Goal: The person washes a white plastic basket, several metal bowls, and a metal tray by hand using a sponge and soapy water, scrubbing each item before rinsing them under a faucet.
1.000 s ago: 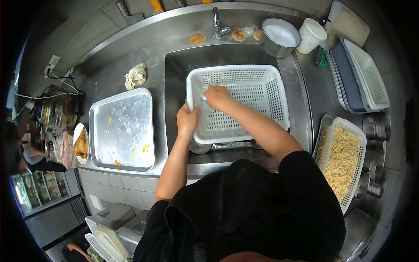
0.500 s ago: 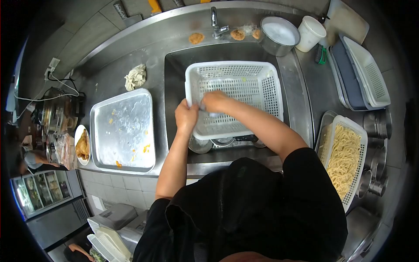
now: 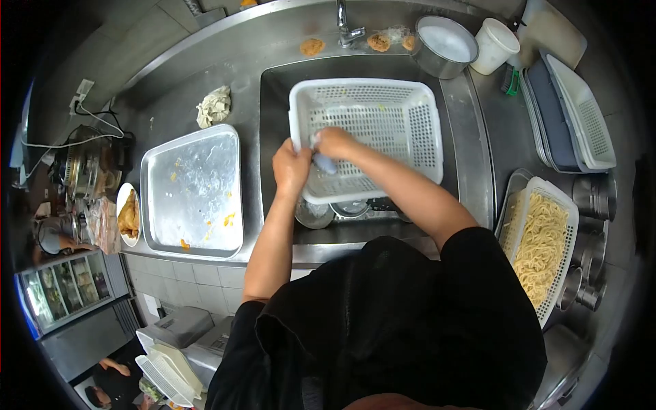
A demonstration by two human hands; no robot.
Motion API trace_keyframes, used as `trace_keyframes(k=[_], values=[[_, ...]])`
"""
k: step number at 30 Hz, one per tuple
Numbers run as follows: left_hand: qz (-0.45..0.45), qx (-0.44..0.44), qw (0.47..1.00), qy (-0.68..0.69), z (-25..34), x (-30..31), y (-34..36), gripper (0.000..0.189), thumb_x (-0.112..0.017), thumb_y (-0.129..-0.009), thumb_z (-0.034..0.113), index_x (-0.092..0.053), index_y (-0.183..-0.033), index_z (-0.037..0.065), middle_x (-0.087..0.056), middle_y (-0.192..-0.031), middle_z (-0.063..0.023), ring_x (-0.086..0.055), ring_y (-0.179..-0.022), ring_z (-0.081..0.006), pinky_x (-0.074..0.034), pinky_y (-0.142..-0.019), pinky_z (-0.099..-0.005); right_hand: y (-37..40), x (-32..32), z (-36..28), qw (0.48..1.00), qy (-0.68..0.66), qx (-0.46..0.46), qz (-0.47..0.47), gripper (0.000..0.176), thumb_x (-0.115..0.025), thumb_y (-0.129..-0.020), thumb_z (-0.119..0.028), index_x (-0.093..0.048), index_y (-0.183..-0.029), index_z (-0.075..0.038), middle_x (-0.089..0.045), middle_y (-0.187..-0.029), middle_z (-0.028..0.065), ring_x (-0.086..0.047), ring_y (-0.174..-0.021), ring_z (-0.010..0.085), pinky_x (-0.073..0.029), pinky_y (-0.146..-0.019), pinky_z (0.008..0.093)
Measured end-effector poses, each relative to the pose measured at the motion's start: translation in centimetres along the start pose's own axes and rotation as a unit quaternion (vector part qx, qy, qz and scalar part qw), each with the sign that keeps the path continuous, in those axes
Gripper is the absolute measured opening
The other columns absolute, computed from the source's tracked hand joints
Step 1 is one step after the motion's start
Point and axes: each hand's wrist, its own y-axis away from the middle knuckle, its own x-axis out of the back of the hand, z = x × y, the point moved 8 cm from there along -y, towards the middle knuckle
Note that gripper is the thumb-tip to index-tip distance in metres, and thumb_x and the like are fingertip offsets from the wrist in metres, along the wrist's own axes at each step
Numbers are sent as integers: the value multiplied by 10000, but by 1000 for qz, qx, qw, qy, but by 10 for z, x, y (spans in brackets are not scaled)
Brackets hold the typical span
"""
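Observation:
A white perforated plastic basket (image 3: pixel 424 92) is held over the steel sink (image 3: pixel 277 78). My left hand (image 3: pixel 292 167) is closed around its left rim. Inside the basket, close to that same wall, my right hand (image 3: pixel 333 143) is closed on a pale blue-grey scrubbing cloth (image 3: pixel 325 162), blurred by motion. Small green bits stick to the basket's mesh. Below its near edge, metal bowls (image 3: pixel 314 215) partly show in the sink.
On the left counter lie a soiled metal tray (image 3: pixel 193 195), a crumpled rag (image 3: pixel 214 107) and a plate of fried food (image 3: pixel 128 212). A faucet (image 3: pixel 343 27) and a pot of suds (image 3: pixel 446 44) stand behind. Noodles (image 3: pixel 540 249) fill a basket at right. A co-worker (image 3: pixel 113 376) is lower left.
My right hand has shifted slightly along the basket's left inside wall, showing more of the cloth. The view has tilted a little. My left hand keeps its hold on the rim.

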Motion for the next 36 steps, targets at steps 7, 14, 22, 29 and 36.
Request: trace_keyframes(k=[7, 14, 22, 29, 36], values=[[36, -39, 993, -109, 11, 11, -24, 210, -553, -738, 192, -612, -823, 9, -614, -717, -219, -608, -700, -389, -466, -642, -438, 34, -51, -21, 987, 56, 144, -31, 283, -550, -751, -228, -664, -988, -125, -621, -1026, 126, -591, -942, 299, -457, -833, 388], [63, -77, 987, -127, 24, 46, -22, 198, -582, -746, 191, -586, -786, -2, -605, -707, -216, -598, -686, -389, -459, -618, -442, 80, -2, 79, 977, 187, 34, -95, 330, -495, -820, -155, -626, -1098, -275, -566, -1099, 64, -553, -1025, 270, -436, -863, 376], [78, -114, 982, -131, 41, 47, -13, 172, -578, -749, 168, -571, -777, -1, -598, -724, -213, -587, -697, -394, -457, -631, -437, 100, 15, 94, 919, 391, -8, -56, 251, -477, -841, -148, -631, -1035, -106, -574, -1048, 114, -575, -984, 289, -461, -796, 425], [88, -104, 981, -140, 45, 58, -12, 174, -580, -746, 164, -578, -787, -5, -604, -728, -218, -593, -706, -390, -462, -640, -435, 89, 118, 72, 950, 240, -49, 194, 267, -409, -895, -220, -580, -1006, -48, -589, -978, 185, -601, -877, 340, -474, -768, 454], [26, -31, 997, -60, 40, 53, -13, 230, -567, -747, 183, -623, -860, -9, -633, -783, -215, -628, -750, -352, -475, -681, -396, 99, 28, 89, 967, 224, -79, 88, 187, -455, -827, -112, -574, -958, -50, -566, -963, 194, -596, -860, 367, -482, -747, 475]])
